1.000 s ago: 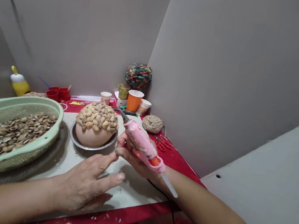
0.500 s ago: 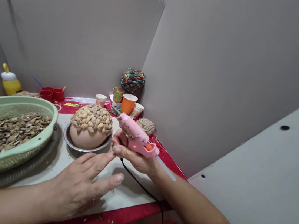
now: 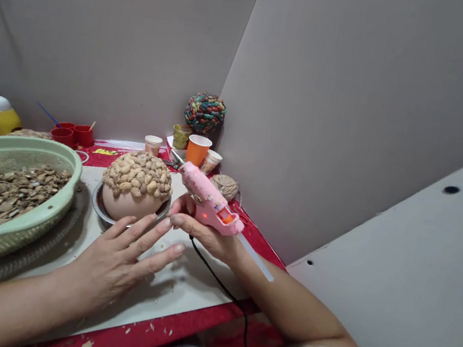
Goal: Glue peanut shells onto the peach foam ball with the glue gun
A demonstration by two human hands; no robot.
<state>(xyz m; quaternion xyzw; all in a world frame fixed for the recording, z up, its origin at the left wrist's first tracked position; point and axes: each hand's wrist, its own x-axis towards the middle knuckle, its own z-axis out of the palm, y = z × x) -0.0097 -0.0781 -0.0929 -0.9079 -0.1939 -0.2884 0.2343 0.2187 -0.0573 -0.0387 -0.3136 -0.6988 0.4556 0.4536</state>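
Observation:
A pink hot glue gun (image 3: 206, 196) is in my right hand (image 3: 208, 237), its metal nozzle pointing up and to the left. A clear glue stick (image 3: 256, 257) juts from its back end, and a small red light glows on its side. My left hand (image 3: 123, 259) is open, fingers stretched out, with its fingertips close to my right fingers; whether they touch I cannot tell. Just beyond it, a pale round form (image 3: 126, 204) sits in a metal bowl (image 3: 98, 206). Peanut shells (image 3: 139, 174) cover its upper half; its lower part is bare.
To the left stands a green colander (image 3: 67, 195) with many shells (image 3: 15, 193). Behind are red cups (image 3: 63, 135), an orange paper cup (image 3: 198, 150), a twine ball (image 3: 225, 186) and a colourful ball (image 3: 204, 112). A black cord (image 3: 219, 281) runs off the front edge. Grey panels (image 3: 334, 96) enclose the table.
The view has tilted down slightly and turned a little right. My left hand has shifted slightly left with its fingers spread wider. The glue gun stays in my right hand, its nozzle now visible.

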